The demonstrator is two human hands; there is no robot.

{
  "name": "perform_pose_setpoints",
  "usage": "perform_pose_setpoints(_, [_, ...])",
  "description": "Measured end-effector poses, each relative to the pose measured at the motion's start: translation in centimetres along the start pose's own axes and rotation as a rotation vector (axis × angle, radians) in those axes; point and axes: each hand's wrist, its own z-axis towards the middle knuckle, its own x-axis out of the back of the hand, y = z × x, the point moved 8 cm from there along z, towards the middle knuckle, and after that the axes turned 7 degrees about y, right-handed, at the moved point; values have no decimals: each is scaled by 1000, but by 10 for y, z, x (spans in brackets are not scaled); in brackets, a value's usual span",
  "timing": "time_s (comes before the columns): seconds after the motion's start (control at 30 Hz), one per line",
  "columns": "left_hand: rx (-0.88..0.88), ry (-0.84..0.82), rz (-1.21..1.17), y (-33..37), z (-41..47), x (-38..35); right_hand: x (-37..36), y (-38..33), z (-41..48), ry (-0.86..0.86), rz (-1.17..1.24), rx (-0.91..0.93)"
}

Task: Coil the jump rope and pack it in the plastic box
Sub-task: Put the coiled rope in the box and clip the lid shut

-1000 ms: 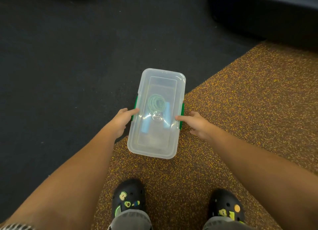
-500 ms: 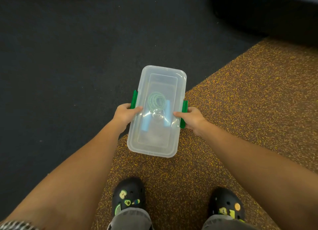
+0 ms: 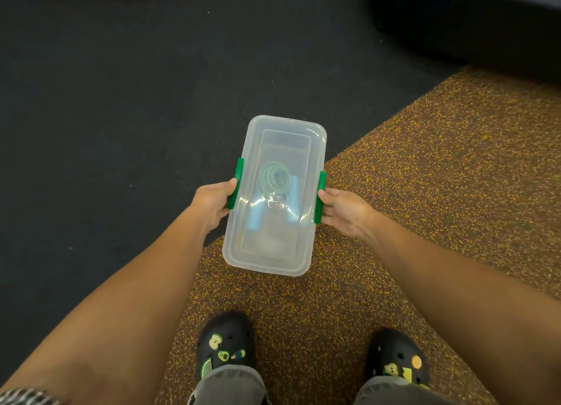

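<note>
A clear plastic box (image 3: 274, 253) with its lid on sits between my hands over the floor. Through the lid I see the jump rope (image 3: 273, 178) coiled in green loops, with two light blue handles lying beside it. A green latch (image 3: 236, 183) on the left side and a green latch (image 3: 320, 196) on the right side stand flipped out from the lid. My left hand (image 3: 212, 203) grips the left latch and box side. My right hand (image 3: 344, 212) grips the right latch and side.
Dark grey flooring (image 3: 121, 101) meets a brown speckled mat (image 3: 425, 192) under the box. My two black clogs (image 3: 226, 345) stand on the mat below it. A dark bulky object (image 3: 470, 19) fills the top right corner.
Both hands moved from touching the box sides to gripping the green latches, which have swung outward. The box sits slightly higher in view than before.
</note>
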Motion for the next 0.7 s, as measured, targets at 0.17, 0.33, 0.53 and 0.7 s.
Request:
perform_pose_setpoints(0.17, [-58,9,51,6,0,1,1,-6,-1,45,-46,37])
perform_pose_setpoints(0.33, [-128,29,115,13,1,1,1,-10,-4,82,-62,66])
perform_pose_setpoints(0.53, [-211,88,210,15,6,5,2,-13,-1,155,-121,100])
perform_pose_setpoints(0.7, [-329,156,338,24,-2,3,2,-13,2,196,-170,112])
